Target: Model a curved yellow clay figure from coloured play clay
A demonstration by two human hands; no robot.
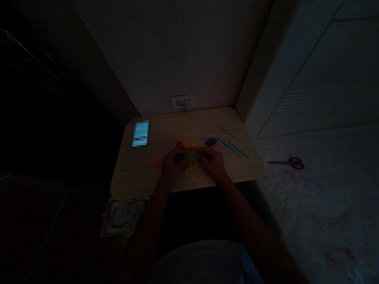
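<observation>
In dim light, both hands meet over the front half of a small wooden table. My left hand is closed around a small green piece, which looks soft; its exact kind is too dark to tell. From the right, my right hand has its fingertips pinched together at the edge of that green piece. Just beyond the fingers lie an orange piece and a red piece. A yellow-orange piece shows below the hands. Partly behind my left hand is a pink piece.
A purple oval piece and several thin teal sticks lie at the table's right. A lit phone is at the left. Scissors rest on the pale surface to the right. A wall socket holds a plug.
</observation>
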